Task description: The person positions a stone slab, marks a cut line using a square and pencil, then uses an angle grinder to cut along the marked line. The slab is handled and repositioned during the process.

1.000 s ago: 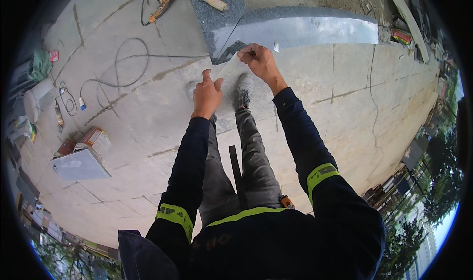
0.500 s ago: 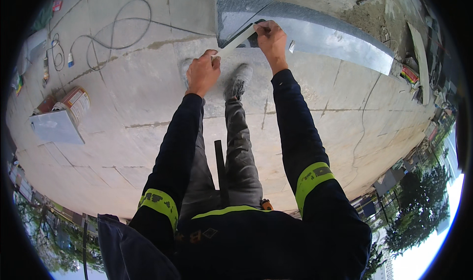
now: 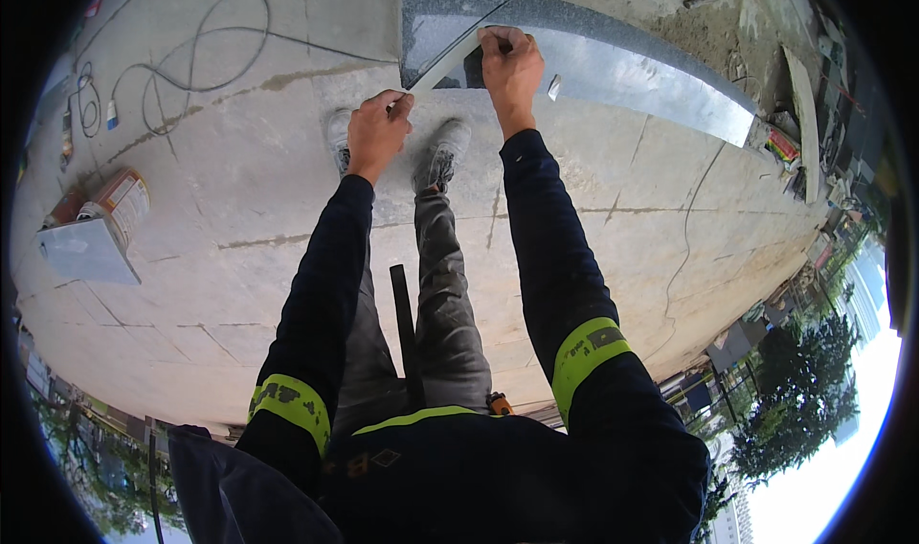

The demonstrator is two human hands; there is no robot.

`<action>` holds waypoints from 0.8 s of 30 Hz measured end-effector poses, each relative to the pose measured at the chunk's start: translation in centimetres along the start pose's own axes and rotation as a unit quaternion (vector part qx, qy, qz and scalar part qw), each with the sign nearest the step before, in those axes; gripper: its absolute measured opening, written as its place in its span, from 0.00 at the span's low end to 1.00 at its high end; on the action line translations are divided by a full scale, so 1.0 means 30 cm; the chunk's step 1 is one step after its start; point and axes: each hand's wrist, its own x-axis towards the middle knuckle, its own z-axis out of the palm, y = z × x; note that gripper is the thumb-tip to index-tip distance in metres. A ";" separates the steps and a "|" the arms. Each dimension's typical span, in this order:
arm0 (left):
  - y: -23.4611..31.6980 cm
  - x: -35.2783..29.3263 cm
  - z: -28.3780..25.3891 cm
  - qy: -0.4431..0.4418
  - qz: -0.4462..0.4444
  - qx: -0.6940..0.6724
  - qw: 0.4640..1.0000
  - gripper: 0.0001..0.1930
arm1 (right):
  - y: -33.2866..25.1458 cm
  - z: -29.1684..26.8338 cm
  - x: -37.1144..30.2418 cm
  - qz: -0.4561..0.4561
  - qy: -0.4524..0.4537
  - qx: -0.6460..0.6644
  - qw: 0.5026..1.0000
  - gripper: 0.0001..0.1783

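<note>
A pale, straight strip of what looks like tape (image 3: 442, 65) stretches taut between my two hands. My left hand (image 3: 378, 132) pinches its near end, close to the slab's corner. My right hand (image 3: 514, 70) is closed on the far end, fingertips hidden from above. Below the strip, a grey speckled stone slab (image 3: 436, 0) meets a long curved stone slab (image 3: 622, 65) with a shiny face. The strip runs along a dark slanting seam between them. A dark patch, perhaps shadow, lies beside my right hand.
A grey cable (image 3: 263, 51) loops over the concrete floor at left. Farther left, a can (image 3: 124, 204) lies beside a grey panel (image 3: 91, 249). My shoes (image 3: 445, 147) stand just before the slabs. A small white scrap (image 3: 554, 87) rests by the curved slab; debris lines the right edge.
Both hands have shifted slightly up and left in the picture with the strip, as the whole view shifted too. The strip now lies closer along the seam. Both hands keep their grip.
</note>
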 end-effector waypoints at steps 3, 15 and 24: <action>0.011 -0.002 0.002 -0.004 -0.010 -0.032 0.999 0.17 | -0.006 0.002 0.000 0.025 0.004 -0.002 1.000 0.14; 0.165 -0.040 -0.012 -0.053 -0.045 -0.027 0.997 0.23 | 0.014 -0.013 0.092 0.046 0.036 0.042 0.997 0.11; 0.187 0.036 -0.025 -0.041 -0.080 0.043 0.995 0.22 | 0.027 0.007 0.101 0.035 0.050 0.055 0.997 0.10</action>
